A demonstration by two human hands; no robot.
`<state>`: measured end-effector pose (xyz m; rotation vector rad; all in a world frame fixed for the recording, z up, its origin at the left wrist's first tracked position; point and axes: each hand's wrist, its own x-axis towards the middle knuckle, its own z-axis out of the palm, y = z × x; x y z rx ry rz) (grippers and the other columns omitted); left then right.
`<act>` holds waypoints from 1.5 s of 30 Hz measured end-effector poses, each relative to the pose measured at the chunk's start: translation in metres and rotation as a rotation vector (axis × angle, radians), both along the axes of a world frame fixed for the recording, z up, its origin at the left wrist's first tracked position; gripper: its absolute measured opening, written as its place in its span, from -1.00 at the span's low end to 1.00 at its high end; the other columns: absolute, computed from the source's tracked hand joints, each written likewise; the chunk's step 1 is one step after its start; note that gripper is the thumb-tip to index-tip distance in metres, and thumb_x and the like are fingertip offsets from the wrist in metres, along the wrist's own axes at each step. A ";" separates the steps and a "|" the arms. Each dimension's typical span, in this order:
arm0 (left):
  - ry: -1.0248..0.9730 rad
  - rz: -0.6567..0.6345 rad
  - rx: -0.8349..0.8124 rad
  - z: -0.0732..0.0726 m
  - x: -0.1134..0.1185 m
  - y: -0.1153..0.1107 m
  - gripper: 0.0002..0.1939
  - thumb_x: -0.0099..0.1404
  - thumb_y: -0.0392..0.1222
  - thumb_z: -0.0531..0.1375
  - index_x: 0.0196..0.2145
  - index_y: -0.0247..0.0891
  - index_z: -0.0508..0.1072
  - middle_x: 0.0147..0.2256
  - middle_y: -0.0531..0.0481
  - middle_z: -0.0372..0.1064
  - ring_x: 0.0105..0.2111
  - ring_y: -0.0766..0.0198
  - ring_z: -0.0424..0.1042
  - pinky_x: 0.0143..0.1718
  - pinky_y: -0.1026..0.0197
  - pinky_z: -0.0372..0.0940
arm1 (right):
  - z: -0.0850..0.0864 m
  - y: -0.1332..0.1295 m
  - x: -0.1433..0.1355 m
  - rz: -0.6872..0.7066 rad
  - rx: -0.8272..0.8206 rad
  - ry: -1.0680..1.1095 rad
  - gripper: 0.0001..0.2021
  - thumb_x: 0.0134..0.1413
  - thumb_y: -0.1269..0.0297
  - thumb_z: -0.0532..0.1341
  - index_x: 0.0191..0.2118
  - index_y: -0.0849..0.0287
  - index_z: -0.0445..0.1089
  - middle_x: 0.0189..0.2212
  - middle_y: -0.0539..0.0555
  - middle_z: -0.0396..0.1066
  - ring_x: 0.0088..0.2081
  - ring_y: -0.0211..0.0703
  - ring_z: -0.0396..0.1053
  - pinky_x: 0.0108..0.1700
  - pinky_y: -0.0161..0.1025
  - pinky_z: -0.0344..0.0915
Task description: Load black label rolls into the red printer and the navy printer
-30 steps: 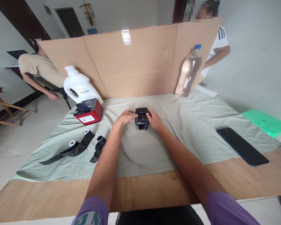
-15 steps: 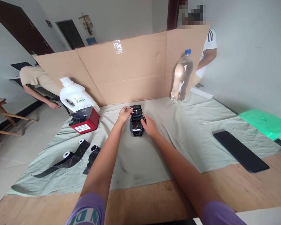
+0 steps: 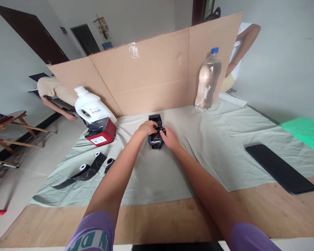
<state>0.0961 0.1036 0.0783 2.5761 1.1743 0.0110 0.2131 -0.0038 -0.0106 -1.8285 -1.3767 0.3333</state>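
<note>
Device point(image 3: 156, 139) lies on the cloth point(image 3: 159, 174), lid point(image 3: 154, 118) flipped up where a second ago it was down. The left hand point(image 3: 148, 128) has moved off it, lower, grip I can't tell; the right hand point(image 3: 170, 137) clasps the side.

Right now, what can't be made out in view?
Head view:
middle of the black device: partly covered by the left hand and right hand
lower part of the rightmost black roll: behind the left forearm
base of the white bottle: behind the red machine
right end of the green item: cut by picture edge
</note>
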 end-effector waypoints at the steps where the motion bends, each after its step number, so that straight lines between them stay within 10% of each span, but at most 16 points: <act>1: 0.029 -0.001 -0.005 0.002 0.005 0.000 -0.60 0.07 -0.31 0.31 -0.08 -0.15 0.60 -0.02 -0.05 0.56 -0.05 0.10 0.54 -0.06 0.24 0.38 | 0.000 0.000 0.000 -0.002 -0.001 0.001 -0.53 0.37 0.15 0.02 0.29 0.20 0.26 0.19 0.23 0.39 0.23 0.13 0.29 0.26 0.08 0.12; 10: 0.173 -0.027 -0.003 0.016 0.035 0.003 -0.82 -0.18 -0.44 0.36 -0.54 -0.24 0.57 -0.36 -0.19 0.55 -0.13 -0.12 0.53 -0.06 0.06 0.37 | -0.001 0.001 0.002 0.009 0.015 0.014 -0.51 0.35 0.15 0.03 0.30 0.20 0.25 0.19 0.24 0.40 0.24 0.13 0.29 0.28 0.08 0.11; 16: 0.062 -0.099 -0.041 0.031 0.013 0.005 -0.84 -0.11 -0.31 0.38 -0.46 -0.22 0.57 -0.42 -0.06 0.53 -0.27 0.04 0.52 -0.22 0.21 0.36 | -0.002 0.001 0.003 0.012 0.049 0.035 -0.53 0.34 0.14 0.04 0.27 0.17 0.28 0.17 0.24 0.42 0.22 0.14 0.32 0.27 0.11 0.13; 23: -0.444 -0.006 -0.183 0.056 -0.056 -0.003 -0.63 0.04 -0.20 0.40 -0.16 -0.29 0.51 -0.20 -0.08 0.52 -0.23 0.17 0.51 -0.19 0.22 0.36 | -0.003 0.004 0.006 0.012 0.066 0.082 -0.53 0.31 0.13 0.07 0.25 0.15 0.30 0.11 0.22 0.47 0.14 0.10 0.40 0.25 0.07 0.19; 29: -0.715 0.200 -0.239 0.077 -0.152 -0.032 -0.64 0.04 0.03 0.44 -0.36 -0.33 0.54 -0.35 -0.06 0.49 -0.31 0.21 0.48 -0.21 0.20 0.37 | -0.006 0.005 0.006 0.024 0.101 0.112 -0.49 0.29 0.09 0.06 0.25 0.21 0.30 0.11 0.25 0.46 0.13 0.11 0.41 0.26 0.10 0.19; 37: -1.039 0.713 -0.243 0.051 -0.231 -0.044 -0.63 0.10 -0.13 0.34 -0.13 -0.30 0.50 -0.21 -0.12 0.54 -0.26 0.17 0.54 -0.28 0.17 0.47 | -0.007 0.006 0.007 0.019 0.096 0.137 -0.49 0.26 0.08 0.07 0.24 0.17 0.32 0.09 0.23 0.48 0.13 0.14 0.40 0.27 0.14 0.18; 45: -1.055 0.789 -0.170 0.013 -0.250 -0.068 -0.56 0.06 -0.17 0.36 -0.09 -0.24 0.41 -0.21 -0.06 0.49 -0.20 0.19 0.54 -0.28 0.22 0.49 | -0.009 0.007 0.007 0.013 0.108 0.131 -0.49 0.26 0.07 0.07 0.24 0.17 0.32 0.08 0.23 0.49 0.13 0.13 0.40 0.28 0.15 0.16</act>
